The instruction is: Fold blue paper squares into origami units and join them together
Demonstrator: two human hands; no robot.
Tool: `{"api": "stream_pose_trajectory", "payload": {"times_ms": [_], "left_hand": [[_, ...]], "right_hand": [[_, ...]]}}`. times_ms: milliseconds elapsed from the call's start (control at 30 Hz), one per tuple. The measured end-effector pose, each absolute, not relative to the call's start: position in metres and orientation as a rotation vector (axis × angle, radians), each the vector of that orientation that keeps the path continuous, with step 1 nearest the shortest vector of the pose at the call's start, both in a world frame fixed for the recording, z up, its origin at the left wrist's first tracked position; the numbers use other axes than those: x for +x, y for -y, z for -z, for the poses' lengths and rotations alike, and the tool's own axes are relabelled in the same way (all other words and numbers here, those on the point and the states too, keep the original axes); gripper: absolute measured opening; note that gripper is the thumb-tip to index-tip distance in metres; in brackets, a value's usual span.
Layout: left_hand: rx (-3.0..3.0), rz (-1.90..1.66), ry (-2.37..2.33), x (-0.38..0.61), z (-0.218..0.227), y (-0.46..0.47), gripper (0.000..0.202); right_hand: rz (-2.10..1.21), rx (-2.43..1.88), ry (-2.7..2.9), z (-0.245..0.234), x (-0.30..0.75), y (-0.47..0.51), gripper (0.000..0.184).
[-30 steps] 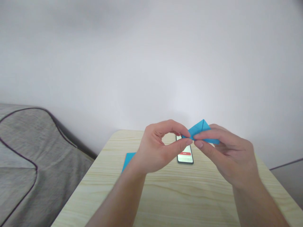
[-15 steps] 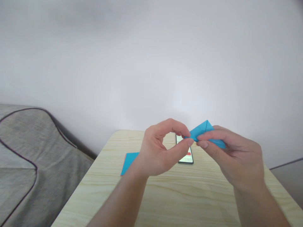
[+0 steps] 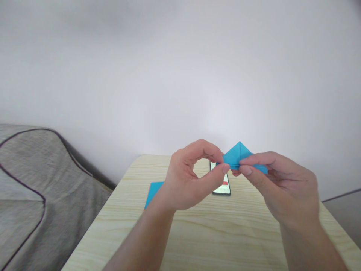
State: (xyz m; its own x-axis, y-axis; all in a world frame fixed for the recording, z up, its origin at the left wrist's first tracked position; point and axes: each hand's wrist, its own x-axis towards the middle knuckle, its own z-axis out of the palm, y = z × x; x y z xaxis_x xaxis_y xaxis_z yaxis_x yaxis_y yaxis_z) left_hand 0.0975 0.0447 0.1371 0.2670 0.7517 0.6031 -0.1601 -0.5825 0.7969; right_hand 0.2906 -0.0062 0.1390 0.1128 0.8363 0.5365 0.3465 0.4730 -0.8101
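A folded piece of blue paper [image 3: 237, 155] with a pointed top is held in the air above a light wooden table [image 3: 208, 233]. My left hand [image 3: 188, 180] pinches its left end between thumb and forefinger. My right hand [image 3: 282, 184] pinches its right part, with the fingers lying along the lower edge. Both hands are closed on the paper and meet near the middle of the view.
A phone [image 3: 221, 184] with a lit screen lies on the table behind my hands. A flat blue sheet [image 3: 153, 190] lies on the table to the left. A grey cushioned seat [image 3: 36, 188] stands left of the table. A white wall is behind.
The folded paper has tilted so that its point stands more upright and slightly left. Both hands kept their pinch and barely shifted.
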Motion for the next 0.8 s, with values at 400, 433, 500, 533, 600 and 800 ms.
{"api": "stream_pose_trajectory", "payload": {"times_ms": [400, 433, 500, 533, 600, 800], "left_hand": [[1.708, -1.397, -0.513, 0.098, -0.137, -0.045, 0.010], [1.702, -1.400, -0.514, 0.098, -0.137, -0.045, 0.010], [1.692, -1.406, -0.512, 0.098, -0.137, -0.045, 0.009], [1.690, -1.409, -0.507, 0.098, -0.137, -0.044, 0.009], [1.691, -1.416, -0.495, 0.099, -0.137, -0.044, 0.010], [1.692, -1.432, -0.520, 0.101, -0.136, -0.043, 0.012]], "right_hand": [[-0.566, -0.989, 1.510, -0.139, 0.300, 0.004, 0.018], [-0.563, -0.991, 1.511, -0.139, 0.301, 0.004, 0.017], [-0.566, -1.004, 1.502, -0.139, 0.301, 0.004, 0.017], [-0.571, -1.012, 1.494, -0.139, 0.300, 0.004, 0.016], [-0.580, -1.025, 1.473, -0.139, 0.298, 0.004, 0.013], [-0.597, -1.051, 1.394, -0.141, 0.290, 0.006, 0.007]]}}
